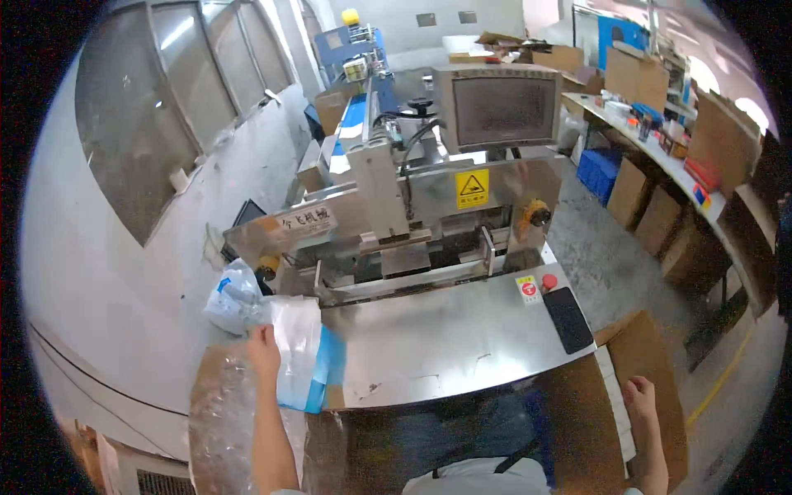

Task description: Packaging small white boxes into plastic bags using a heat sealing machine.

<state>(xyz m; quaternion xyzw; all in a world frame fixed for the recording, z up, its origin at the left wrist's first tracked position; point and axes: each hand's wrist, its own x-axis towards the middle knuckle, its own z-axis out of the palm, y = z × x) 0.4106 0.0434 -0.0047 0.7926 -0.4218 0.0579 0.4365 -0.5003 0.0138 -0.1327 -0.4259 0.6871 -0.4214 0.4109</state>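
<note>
My left hand (264,351) is shut on a clear plastic bag with a blue edge (302,355), which lies over the left end of the steel machine table (445,338). More crumpled clear bags (233,297) are bunched just beyond it. My right hand (641,398) rests flat with fingers apart on a brown cardboard box (635,355) at my right side, next to a stack of white sheets (615,404) inside it.
A packaging machine (396,206) with a grey screen (505,109) and a yellow warning sticker stands behind the table. A red button (549,281) and a black phone (568,318) lie at the table's right. Cardboard boxes and a long workbench (660,157) line the right wall.
</note>
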